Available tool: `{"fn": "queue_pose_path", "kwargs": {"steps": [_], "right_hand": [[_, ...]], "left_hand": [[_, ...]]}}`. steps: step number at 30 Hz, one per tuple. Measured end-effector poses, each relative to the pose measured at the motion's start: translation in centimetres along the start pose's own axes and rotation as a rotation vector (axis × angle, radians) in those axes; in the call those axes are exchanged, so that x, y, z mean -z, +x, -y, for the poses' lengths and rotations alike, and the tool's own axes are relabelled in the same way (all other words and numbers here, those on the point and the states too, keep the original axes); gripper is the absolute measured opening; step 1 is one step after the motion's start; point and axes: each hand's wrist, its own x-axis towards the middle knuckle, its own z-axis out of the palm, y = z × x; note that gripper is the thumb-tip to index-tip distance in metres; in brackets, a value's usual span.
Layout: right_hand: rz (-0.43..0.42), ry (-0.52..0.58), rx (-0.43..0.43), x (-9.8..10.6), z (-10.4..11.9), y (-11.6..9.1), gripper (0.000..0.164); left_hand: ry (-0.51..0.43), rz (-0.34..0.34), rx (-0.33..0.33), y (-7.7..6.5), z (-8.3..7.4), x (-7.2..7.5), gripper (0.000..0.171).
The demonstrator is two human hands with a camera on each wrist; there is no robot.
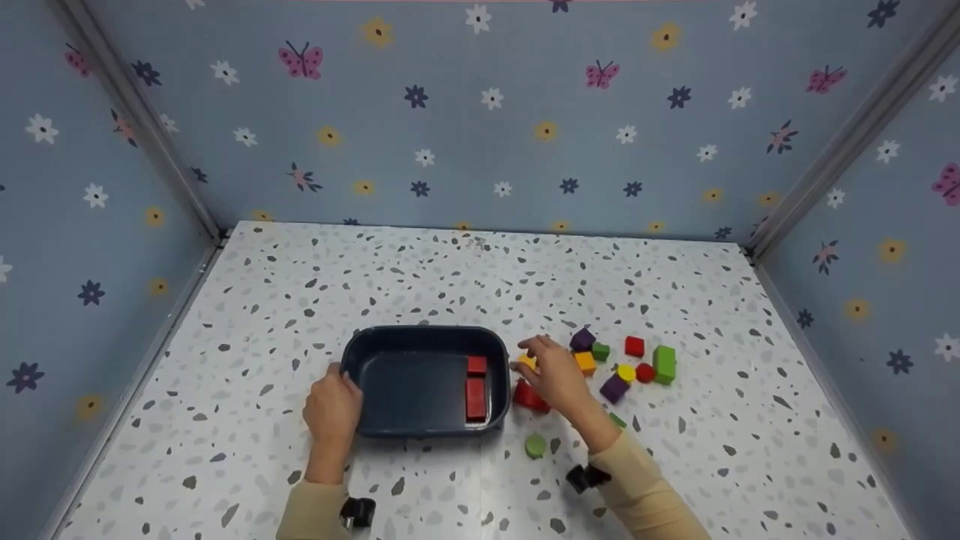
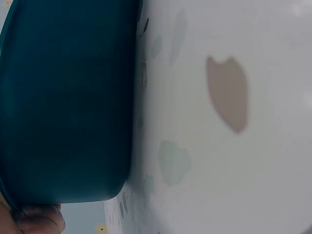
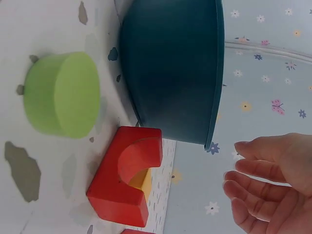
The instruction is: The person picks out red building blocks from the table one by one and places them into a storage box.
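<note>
A dark blue rectangular tub (image 1: 412, 390) stands on the speckled table, with two red blocks (image 1: 475, 399) lined up along its right inner wall. My left hand (image 1: 332, 405) grips the tub's left rim; in the left wrist view its fingers (image 2: 41, 219) show under the rim. Just right of the tub hovers my right hand (image 1: 559, 379), fingers loosely bent and nothing in them. Below it lie a red arch block (image 3: 109, 195) and, partly hidden, a yellow block (image 1: 527, 361). Nearer the front is a light green cylinder (image 3: 75, 95).
To the right are several loose blocks: purple (image 1: 615, 388), orange (image 1: 585, 364), a small red block (image 1: 634, 346), a red round piece (image 1: 645, 373), a yellow round piece (image 1: 625, 372) and a green block (image 1: 664, 364). Patterned blue walls (image 1: 480, 150) enclose the table's back and sides.
</note>
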Motion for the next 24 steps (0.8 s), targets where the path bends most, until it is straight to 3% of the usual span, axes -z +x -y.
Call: {"fn": "queue_pose_path", "kwargs": {"steps": [5, 13, 24], "right_hand": [[0.045, -0.040, -0.012, 0.3, 0.0, -0.9, 0.024], [0.197, -0.070, -0.047, 0.2, -0.5, -2.0, 0.028], [0.265, -0.081, -0.069, -0.8, -1.7, -2.8, 0.040]], "left_hand": [[0.004, 0.003, 0.004, 0.0, 0.0, 0.0, 0.018], [0.001, 0.009, 0.003, 0.0, 0.0, 0.0, 0.019], [0.001, 0.006, -0.014, 0.0, 0.0, 0.0, 0.019]]}}
